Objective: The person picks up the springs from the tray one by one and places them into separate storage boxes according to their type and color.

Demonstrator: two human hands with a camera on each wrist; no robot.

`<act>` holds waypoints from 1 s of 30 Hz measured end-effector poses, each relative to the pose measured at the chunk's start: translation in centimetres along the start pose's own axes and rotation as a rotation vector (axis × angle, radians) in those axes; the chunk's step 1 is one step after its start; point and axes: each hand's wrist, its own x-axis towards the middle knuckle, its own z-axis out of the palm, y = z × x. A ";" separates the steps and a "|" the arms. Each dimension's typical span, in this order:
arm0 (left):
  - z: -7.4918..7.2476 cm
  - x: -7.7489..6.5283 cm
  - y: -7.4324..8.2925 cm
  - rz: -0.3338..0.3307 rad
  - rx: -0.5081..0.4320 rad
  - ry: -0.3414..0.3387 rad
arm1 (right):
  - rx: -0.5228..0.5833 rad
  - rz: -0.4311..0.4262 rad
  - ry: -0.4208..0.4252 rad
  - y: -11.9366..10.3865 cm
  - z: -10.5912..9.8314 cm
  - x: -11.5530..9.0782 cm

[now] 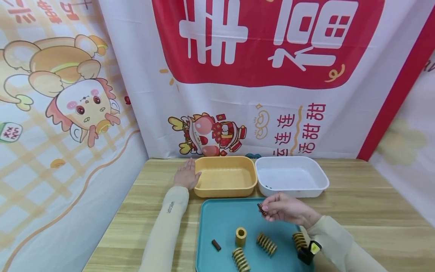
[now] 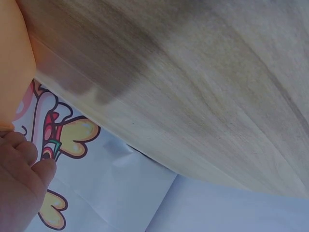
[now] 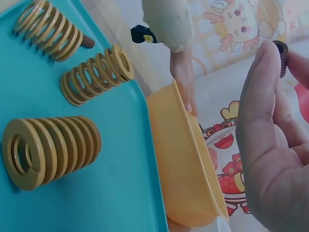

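Observation:
Between thumb and fingertips, my right hand (image 1: 287,209) pinches a small dark brown coil spring (image 1: 261,209) over the far part of the teal tray (image 1: 222,206). The right wrist view shows that small spring (image 3: 282,59) at the fingertips. My left hand (image 1: 186,174) rests with fairly straight fingers against the left side of the orange-yellow bin (image 1: 225,192). On the tray lie gold coil springs (image 1: 266,243), one gold spring (image 1: 241,237) standing on end, and another small dark spring (image 1: 216,245). My right wrist partly covers a gold spring (image 1: 300,241) near the tray's right side.
A white bin (image 1: 292,192) stands right of the orange-yellow one, with small dark items partly visible at its near left corner. Both bins stand beyond the tray on a wooden table (image 1: 353,204). A printed cloth (image 1: 153,113) hangs behind the table's back edge.

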 end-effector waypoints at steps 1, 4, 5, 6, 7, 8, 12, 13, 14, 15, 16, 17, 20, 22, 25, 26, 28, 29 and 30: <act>0.0 0.0 0.0 0.002 -0.001 0.002 | 0.017 -0.006 -0.008 0.0 -0.1 0.0; 0.1 0.1 -0.1 0.004 0.001 0.005 | 0.062 -0.032 -0.023 0.0 -0.3 -0.1; 0.1 0.1 -0.1 0.004 0.003 0.005 | 0.073 -0.039 -0.027 0.0 -0.4 -0.1; 0.1 0.1 -0.1 0.005 0.005 0.004 | 0.083 -0.041 -0.030 0.0 -0.4 -0.1; 0.2 0.1 -0.1 0.003 0.009 0.000 | 0.089 -0.048 -0.036 0.0 -0.5 -0.1; 0.2 0.1 -0.1 0.004 0.008 0.000 | 0.094 -0.054 -0.041 0.0 -0.6 -0.1; 0.2 0.2 -0.2 0.000 0.005 -0.005 | 0.107 -0.069 -0.064 -0.2 -0.8 -0.3; 0.2 0.2 -0.2 0.000 0.002 -0.005 | 0.111 -0.069 -0.062 -0.3 -0.9 -0.3; 0.2 0.2 -0.1 0.002 0.001 -0.004 | 0.111 -0.071 -0.058 -0.4 -1.0 -0.4; 0.2 0.2 -0.1 0.000 0.000 -0.007 | 0.105 -0.074 -0.054 -0.6 -1.2 -0.4; 0.2 0.2 -0.1 -0.001 0.002 -0.009 | 0.102 -0.077 -0.045 -0.7 -1.4 -0.5; 0.2 0.2 -0.1 0.002 0.003 -0.007 | 0.095 -0.079 -0.034 -0.8 -1.5 -0.5; 0.3 0.2 -0.1 0.001 0.013 -0.011 | 0.083 -0.085 -0.001 -1.2 -2.1 -0.7; 0.3 0.2 -0.1 0.000 0.018 -0.013 | 0.092 -0.092 0.010 -1.4 -2.4 -0.9; 0.3 0.3 -0.1 0.001 0.010 -0.008 | 0.112 -0.119 0.005 -1.4 -2.9 -1.1; 0.3 0.3 -0.1 0.001 0.009 -0.006 | 0.119 -0.130 0.000 -1.4 -3.0 -1.1; 0.3 0.3 -0.1 0.001 0.007 0.002 | 0.141 -0.153 -0.008 -1.4 -3.3 -1.2; 0.3 0.4 -0.1 0.002 0.006 0.004 | 0.151 -0.162 -0.013 -1.5 -3.5 -1.2; 0.3 0.4 -0.1 -0.001 0.009 -0.001 | 0.164 -0.168 -0.015 -1.5 -3.7 -1.3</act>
